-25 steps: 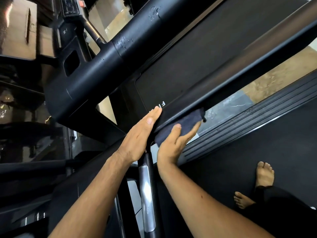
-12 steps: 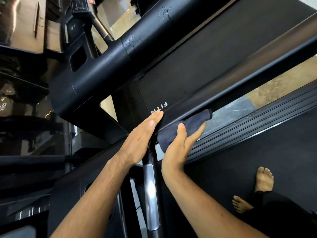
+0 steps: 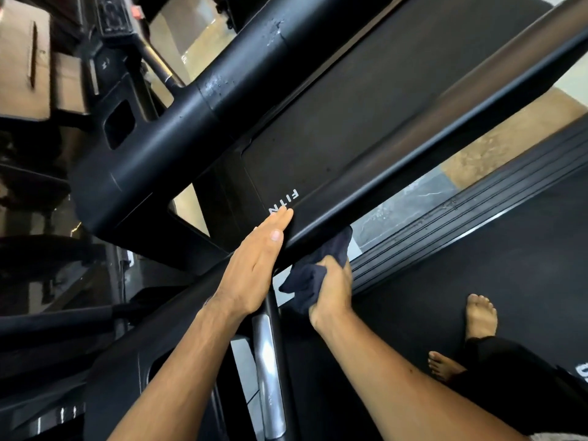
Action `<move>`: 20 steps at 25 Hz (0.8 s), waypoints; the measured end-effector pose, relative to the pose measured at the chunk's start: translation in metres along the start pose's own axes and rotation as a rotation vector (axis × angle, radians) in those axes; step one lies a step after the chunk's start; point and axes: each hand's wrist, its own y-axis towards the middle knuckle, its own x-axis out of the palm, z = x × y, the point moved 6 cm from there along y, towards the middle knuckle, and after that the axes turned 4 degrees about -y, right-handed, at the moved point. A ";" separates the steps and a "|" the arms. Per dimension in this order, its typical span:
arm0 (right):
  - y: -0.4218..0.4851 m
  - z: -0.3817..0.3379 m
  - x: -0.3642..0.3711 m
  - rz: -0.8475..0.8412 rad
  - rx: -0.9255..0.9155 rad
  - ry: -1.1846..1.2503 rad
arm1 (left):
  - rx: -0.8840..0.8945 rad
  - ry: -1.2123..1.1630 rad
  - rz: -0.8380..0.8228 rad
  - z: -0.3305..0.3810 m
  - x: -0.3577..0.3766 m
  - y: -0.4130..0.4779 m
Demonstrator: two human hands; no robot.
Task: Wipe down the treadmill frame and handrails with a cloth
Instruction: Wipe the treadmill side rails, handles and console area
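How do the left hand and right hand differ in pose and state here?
The left hand lies flat, fingers straight, on the black frame rail; the right hand is curled. The left hand holds nothing; the right hand grips a bunched dark cloth. The left hand sits beside the white lettering; the right hand is below the rail. Both are bare.

Gap open between handrail [image 3: 429, 144] and ribbed side rail [image 3: 477, 208].
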 end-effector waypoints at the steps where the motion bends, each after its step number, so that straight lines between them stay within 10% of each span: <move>1: 0.004 -0.011 0.000 0.048 -0.043 0.013 | 0.006 0.004 -0.005 0.003 0.002 0.003; 11: 0.033 -0.007 0.029 -0.064 0.063 0.255 | 0.048 0.096 -0.071 0.025 0.023 0.024; 20: 0.055 -0.053 0.014 0.203 -0.191 0.220 | 0.121 0.152 -0.117 0.043 0.037 0.038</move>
